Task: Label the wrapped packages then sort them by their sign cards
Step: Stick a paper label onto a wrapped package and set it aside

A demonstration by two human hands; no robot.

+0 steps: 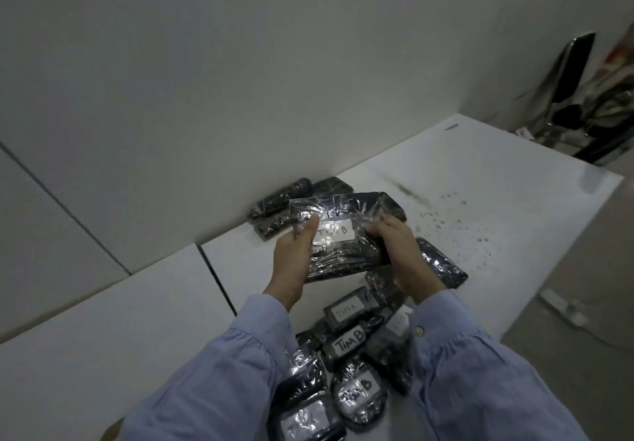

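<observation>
I hold a dark package wrapped in clear film above the white table. A white label reading "Tim B" sits on its top face. My left hand grips the package's left edge, thumb lying by the label. My right hand grips its right end, fingers curled into the film. Below my arms lie several wrapped packages, among them ones labelled "Tim A" and "Tim B", with another "Tim B" nearer me.
Several unlabelled dark packages lie against the wall behind the held one, and one lies to the right. Dark specks mark the table's right part. A pen lies at the far corner. Dark bags stand beyond the table.
</observation>
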